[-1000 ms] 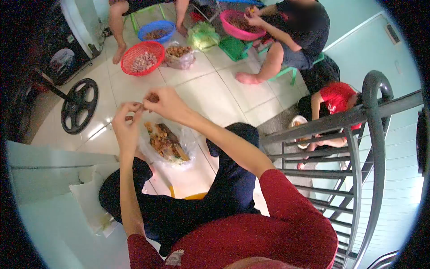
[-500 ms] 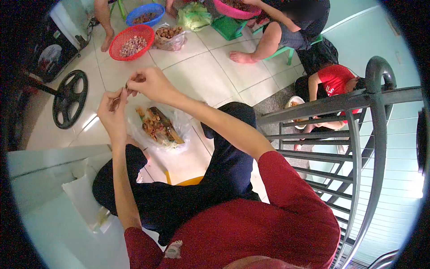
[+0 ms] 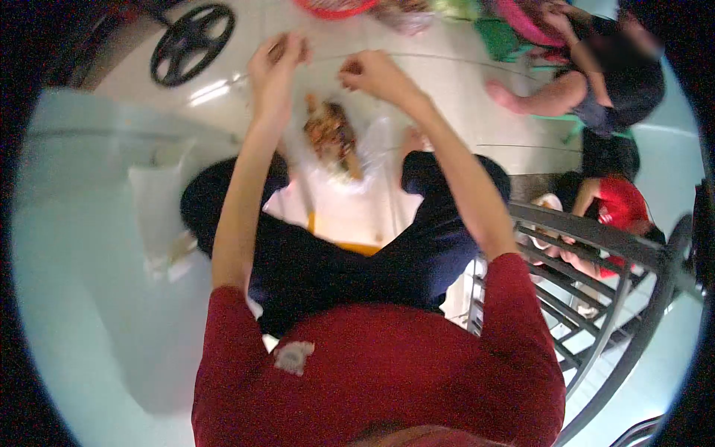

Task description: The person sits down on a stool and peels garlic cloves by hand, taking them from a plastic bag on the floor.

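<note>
My left hand [image 3: 275, 63] is raised ahead of me with its fingers curled; any small thing in them is too blurred to name. Level with it and to the right, my right hand [image 3: 376, 74] is also closed, its fingertips pinched and turned towards the left hand. A gap separates the two hands. Below and between them on the floor lies an open clear plastic bag [image 3: 366, 165], holding a heap of brown and orange scraps [image 3: 331, 134] with a dark strip along one side. Neither hand touches the bag.
A black spoked wheel [image 3: 192, 45] stands at the upper left. A red basket [image 3: 335, 6] shows at the top edge. One person in black [image 3: 629, 74] sits at a pink basin [image 3: 525, 22]; another in red [image 3: 622, 205] is beyond the metal railing [image 3: 596, 238].
My hands, together before, have moved apart. The view has swung, so the bag, baskets and people now sit further right and higher in it.
</note>
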Demonstrator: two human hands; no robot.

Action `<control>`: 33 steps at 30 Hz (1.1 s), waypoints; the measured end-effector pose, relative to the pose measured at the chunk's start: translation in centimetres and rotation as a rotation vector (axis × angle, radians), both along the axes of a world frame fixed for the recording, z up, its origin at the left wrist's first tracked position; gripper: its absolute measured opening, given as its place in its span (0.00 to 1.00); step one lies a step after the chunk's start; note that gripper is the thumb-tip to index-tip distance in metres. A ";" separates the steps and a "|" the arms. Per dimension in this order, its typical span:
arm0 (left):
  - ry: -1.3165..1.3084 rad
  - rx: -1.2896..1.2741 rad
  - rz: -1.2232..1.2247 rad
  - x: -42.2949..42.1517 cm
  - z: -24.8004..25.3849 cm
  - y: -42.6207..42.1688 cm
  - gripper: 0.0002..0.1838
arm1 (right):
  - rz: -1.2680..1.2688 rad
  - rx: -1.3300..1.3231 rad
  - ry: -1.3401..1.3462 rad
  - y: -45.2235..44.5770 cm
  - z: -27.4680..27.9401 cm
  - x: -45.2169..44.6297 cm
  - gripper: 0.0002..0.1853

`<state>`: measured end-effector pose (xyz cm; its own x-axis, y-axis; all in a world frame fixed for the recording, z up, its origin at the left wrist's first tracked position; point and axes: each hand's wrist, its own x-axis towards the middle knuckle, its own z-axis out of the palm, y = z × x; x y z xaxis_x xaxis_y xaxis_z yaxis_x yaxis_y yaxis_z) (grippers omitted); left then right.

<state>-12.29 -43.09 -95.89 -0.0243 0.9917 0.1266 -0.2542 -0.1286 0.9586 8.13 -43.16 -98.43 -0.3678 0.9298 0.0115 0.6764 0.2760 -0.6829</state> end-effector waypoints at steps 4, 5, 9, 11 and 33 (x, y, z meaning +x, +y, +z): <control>-0.101 -0.073 -0.042 -0.1 1.0 0.8 0.15 | 0.066 0.048 -0.224 0.7 -6.1 -0.9 0.11; -0.133 -0.083 -0.051 0.1 1.1 0.9 0.15 | 0.047 -0.014 -0.244 0.4 -7.6 -0.9 0.10; -0.204 -0.101 -0.037 0.3 0.5 2.3 0.13 | 0.161 0.165 -0.321 0.6 -10.6 0.5 0.13; -0.170 -0.085 -0.107 0.1 0.7 2.9 0.16 | 0.130 0.087 -0.180 0.8 -9.4 0.1 0.17; 0.250 0.241 -0.127 3.0 2.8 -0.1 0.12 | -0.191 0.263 0.428 -1.5 7.8 0.2 0.12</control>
